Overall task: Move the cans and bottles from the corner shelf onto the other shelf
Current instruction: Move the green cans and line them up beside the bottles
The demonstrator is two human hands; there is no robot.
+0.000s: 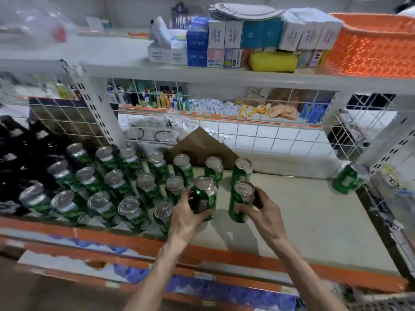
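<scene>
I have a green can in each hand at the near middle of the shelf (303, 209). The left hand (186, 212) has its fingers clamped round the left can (205, 198), and the right hand (262, 212) has its fingers clamped round the right can (241, 203). Both cans are upright and close together but apart. Their bases are at or just above the shelf; I cannot tell whether they touch it.

To the left, a block of cans (107, 191) stands in rows, with dark bottles (18, 142) beyond it at the far left. My two cans sit just right of the block's near rows, in line with it. From that I judge the step in hand is setting this pair down to extend the rows, though a pick-up would look much the same. One more can (348, 178) stands well apart at the right end, beside the upright. A sheet of cardboard (202, 149) leans at the far side.

For the next move I would seat both bases flat, keep the left can off its neighbour in the block, then let the fingers come apart and draw both hands straight back. The right half of the shelf has bare room, so later pairs can go there.
</scene>
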